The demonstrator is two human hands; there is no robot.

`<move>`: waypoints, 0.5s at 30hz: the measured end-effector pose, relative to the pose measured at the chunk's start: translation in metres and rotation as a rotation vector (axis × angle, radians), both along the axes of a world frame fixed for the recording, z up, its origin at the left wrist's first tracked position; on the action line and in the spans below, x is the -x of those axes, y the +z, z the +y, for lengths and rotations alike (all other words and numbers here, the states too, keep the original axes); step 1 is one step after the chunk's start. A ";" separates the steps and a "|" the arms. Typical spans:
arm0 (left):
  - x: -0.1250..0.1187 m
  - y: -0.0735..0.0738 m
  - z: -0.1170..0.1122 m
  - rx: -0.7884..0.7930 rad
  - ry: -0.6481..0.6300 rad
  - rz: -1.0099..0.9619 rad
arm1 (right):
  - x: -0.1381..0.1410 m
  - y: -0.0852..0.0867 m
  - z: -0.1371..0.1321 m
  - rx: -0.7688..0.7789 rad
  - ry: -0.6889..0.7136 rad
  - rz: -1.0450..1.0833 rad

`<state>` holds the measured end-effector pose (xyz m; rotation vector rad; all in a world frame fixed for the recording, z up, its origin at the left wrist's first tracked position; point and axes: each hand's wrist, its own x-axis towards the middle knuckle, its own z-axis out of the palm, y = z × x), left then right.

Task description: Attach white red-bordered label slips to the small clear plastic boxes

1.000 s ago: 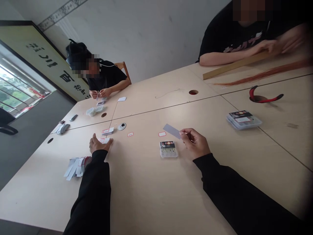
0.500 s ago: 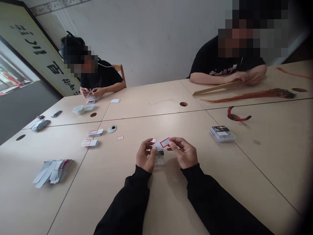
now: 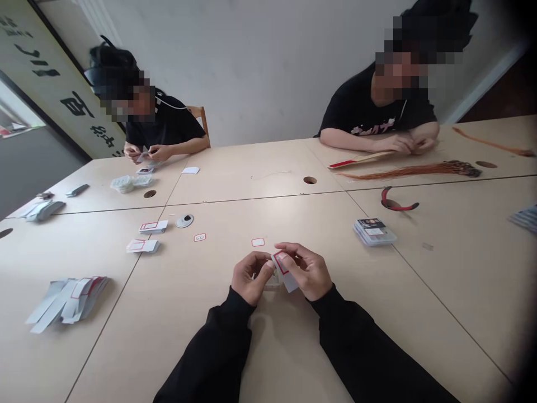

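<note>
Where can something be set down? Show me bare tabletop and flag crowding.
Bare tabletop lies between the fanned strips and left sleeve, and right of the right sleeve, nearer than the stacked cases. Crowded: around left hand, right hand, slip and partly hidden case.

In the grip, the paper strip (image 3: pixel 291 282) is white with a red-outlined rectangle; just beyond lies a white, red-bordered sticker (image 3: pixel 258 242); nearer, the sleeves (image 3: pixel 350 330) are plain black.
</note>
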<state>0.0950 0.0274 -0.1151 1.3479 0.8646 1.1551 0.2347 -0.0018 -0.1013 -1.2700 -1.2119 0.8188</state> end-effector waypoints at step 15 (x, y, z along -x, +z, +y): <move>0.007 0.005 0.004 0.226 -0.011 -0.189 | 0.001 0.005 0.001 0.088 0.018 0.058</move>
